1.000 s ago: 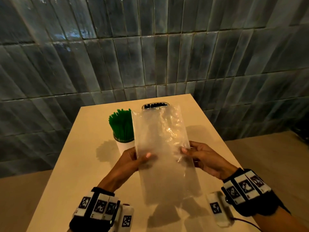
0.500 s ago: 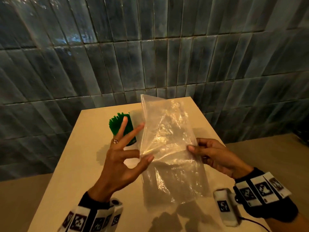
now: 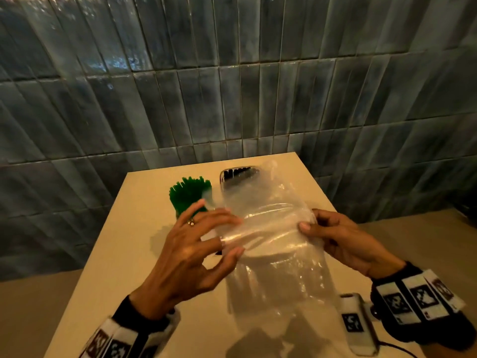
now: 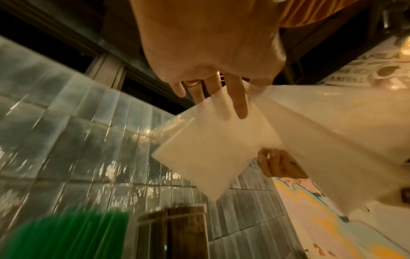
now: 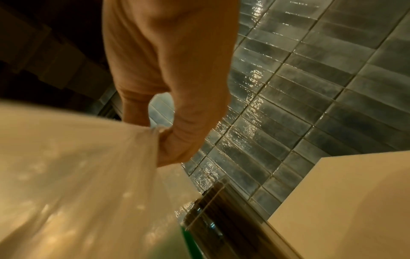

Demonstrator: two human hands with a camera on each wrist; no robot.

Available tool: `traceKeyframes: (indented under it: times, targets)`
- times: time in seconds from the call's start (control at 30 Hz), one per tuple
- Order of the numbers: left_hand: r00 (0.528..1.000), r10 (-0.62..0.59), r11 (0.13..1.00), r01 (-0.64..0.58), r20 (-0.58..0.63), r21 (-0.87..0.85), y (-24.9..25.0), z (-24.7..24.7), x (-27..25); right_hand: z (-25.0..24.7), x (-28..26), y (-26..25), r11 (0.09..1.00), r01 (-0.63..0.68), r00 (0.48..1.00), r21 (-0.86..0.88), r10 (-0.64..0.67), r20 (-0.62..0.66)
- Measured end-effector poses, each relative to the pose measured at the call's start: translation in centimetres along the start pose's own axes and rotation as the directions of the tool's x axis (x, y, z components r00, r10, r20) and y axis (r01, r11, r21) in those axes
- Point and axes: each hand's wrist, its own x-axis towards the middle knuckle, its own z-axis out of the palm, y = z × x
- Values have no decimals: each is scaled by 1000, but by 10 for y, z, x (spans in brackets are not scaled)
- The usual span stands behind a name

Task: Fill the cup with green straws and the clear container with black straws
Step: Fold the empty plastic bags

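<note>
Green straws [image 3: 189, 195] stand bunched in a cup that my left hand mostly hides. Right of them, the clear container [image 3: 238, 174] holds black straws. In front of both I hold a clear plastic bag [image 3: 271, 228], folded over across its middle. My left hand [image 3: 227, 236] lays straight, spread fingers on the bag's left side. My right hand [image 3: 309, 223] pinches its right edge. The left wrist view shows the folded flap [image 4: 210, 149] against my fingers [image 4: 240, 105], with the green straws [image 4: 66, 234] and container [image 4: 175, 231] below. In the right wrist view the bag [image 5: 88, 175] is pinched.
The beige table [image 3: 134, 228] ends at a dark tiled wall [image 3: 232, 86]. A white tagged device [image 3: 356, 326] with a cable lies at the table's near right corner. Bare tabletop lies to the left of the cup.
The bag's upper half has come down from upright into a fold. My left hand moved right and flattened onto it. The right hand kept its pinch.
</note>
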Motion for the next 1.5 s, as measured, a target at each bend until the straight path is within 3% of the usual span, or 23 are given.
traceKeyframes:
  times: [0.1, 0.2, 0.27, 0.37, 0.47, 0.57, 0.67, 0.8, 0.97, 1.17, 1.23, 1.37, 1.43, 1.5]
  targets:
    - [978, -208, 949, 198, -15, -246, 4, 6, -3, 0, -1, 1, 972, 212, 974, -106, -219, -63]
    - [945, -326, 875, 299, -7, -382, 9, 12, -4, 5, 3, -1, 939, 321, 936, -126, -334, -110]
    - [896, -444, 766, 390, 19, -511, 13, 17, -3, 9, 7, -1, 940, 338, 933, -51, -342, -113]
    - [809, -579, 525, 465, 100, -713, 20, 20, 0, 15, 10, -1, 926, 375, 920, -35, -377, -110]
    - [770, -624, 445, 491, 134, -749, 21, 23, 0, 18, 10, -1, 897, 429, 896, -103, -438, -78]
    - [737, -652, 400, 535, 179, -744, 18, 22, -2, 19, 9, -3, 895, 418, 905, -155, -426, -20]
    - [681, -678, 324, 613, 275, -720, 14, 22, -3, 19, 11, -7, 909, 363, 927, -205, -374, -21]
    - [645, -627, 258, 701, 437, -664, 14, 18, -2, 18, 14, -3, 903, 321, 944, -286, -328, 22]
    - [602, -641, 184, 723, 476, -666, 13, 21, -3, 14, 23, 14, 842, 316, 923, -437, -379, -64]
    - [508, -800, 127, 664, 320, -737, 16, 40, -8, 12, 25, 31, 835, 267, 932, -482, -350, -91]
    - [473, -861, 198, 647, 184, -737, 19, 51, -10, 16, 23, 36, 856, 248, 933, -453, -337, -125]
    - [458, -883, 415, 652, -107, -634, 28, 69, -6, 30, 22, 44, 892, 253, 885, -375, -370, -284]
    - [477, -864, 474, 656, -163, -587, 29, 73, -4, 35, 24, 45, 856, 287, 833, -430, -445, -330]
    - [463, -881, 433, 705, -98, -562, 25, 75, -8, 35, 27, 43, 801, 326, 790, -502, -523, -321]
